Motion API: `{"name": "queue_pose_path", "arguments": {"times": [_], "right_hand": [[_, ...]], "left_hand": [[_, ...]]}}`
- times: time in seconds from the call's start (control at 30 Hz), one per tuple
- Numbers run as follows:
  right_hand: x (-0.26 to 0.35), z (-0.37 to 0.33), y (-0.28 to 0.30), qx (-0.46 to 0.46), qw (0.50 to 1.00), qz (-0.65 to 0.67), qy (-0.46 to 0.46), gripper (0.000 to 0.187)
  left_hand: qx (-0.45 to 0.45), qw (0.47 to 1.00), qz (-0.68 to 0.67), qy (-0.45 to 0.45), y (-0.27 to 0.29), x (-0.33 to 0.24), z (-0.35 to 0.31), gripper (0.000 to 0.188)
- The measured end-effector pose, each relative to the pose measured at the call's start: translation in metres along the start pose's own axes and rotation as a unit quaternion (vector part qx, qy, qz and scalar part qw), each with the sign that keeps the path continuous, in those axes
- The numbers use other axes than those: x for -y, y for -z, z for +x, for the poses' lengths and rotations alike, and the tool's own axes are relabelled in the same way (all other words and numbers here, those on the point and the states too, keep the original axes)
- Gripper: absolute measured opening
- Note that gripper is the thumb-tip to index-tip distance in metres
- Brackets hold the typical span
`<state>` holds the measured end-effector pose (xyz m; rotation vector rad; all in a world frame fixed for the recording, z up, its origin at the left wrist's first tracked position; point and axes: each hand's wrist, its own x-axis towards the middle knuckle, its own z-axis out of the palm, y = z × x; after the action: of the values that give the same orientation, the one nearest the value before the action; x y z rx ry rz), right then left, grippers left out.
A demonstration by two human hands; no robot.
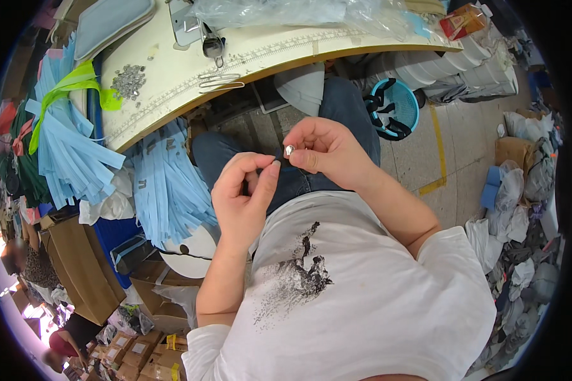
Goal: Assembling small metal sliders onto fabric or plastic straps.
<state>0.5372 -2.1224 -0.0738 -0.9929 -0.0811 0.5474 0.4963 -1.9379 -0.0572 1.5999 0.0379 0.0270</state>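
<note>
Above my lap, my two hands are raised close together. My right hand (pixel 330 152) pinches a small shiny metal piece (pixel 290 150) between thumb and fingers. Just left of it, my left hand (pixel 245 190) has thumb and forefinger pressed together; whatever is between them is too small to make out. On the table's left part lies a heap of small silvery metal pieces (pixel 129 81). Light blue fabric strips (pixel 171 184) with small dark pieces on them hang below the table edge at my left. More light blue strips (pixel 70 140) hang farther left, with a neon-yellow strip (pixel 63 95) over them.
The pale table (pixel 165 76) curves across the front, its edge marked like a ruler. On it lie bent wire (pixel 221 81), a grey-blue pouch (pixel 111 25) and clear plastic (pixel 299 11). A blue basket (pixel 403 105) stands on the floor at right. Cartons (pixel 133 352) are stacked lower left.
</note>
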Motion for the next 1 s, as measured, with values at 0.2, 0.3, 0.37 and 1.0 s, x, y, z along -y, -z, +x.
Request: {"name": "queue_pose_path", "arguments": {"times": [0.2, 0.3, 0.37, 1.0], "right_hand": [[0.006, -0.004, -0.003, -0.001, 0.997, -0.082, 0.006, 0.02], [0.005, -0.005, -0.003, 0.015, 0.983, -0.157, 0.093, 0.021], [0.007, -0.005, -0.003, 0.026, 0.971, -0.208, 0.113, 0.022], [0.004, -0.002, -0.001, 0.014, 0.996, -0.086, 0.014, 0.011]], "left_hand": [[-0.002, 0.991, 0.109, -0.077, -0.002, -0.011, 0.001, 0.012], [0.002, 0.985, 0.151, -0.078, -0.002, -0.015, 0.001, 0.014], [-0.004, 0.963, 0.209, -0.168, -0.001, -0.01, 0.002, 0.019], [0.006, 0.913, 0.334, -0.236, 0.002, -0.015, 0.005, 0.025]]}}
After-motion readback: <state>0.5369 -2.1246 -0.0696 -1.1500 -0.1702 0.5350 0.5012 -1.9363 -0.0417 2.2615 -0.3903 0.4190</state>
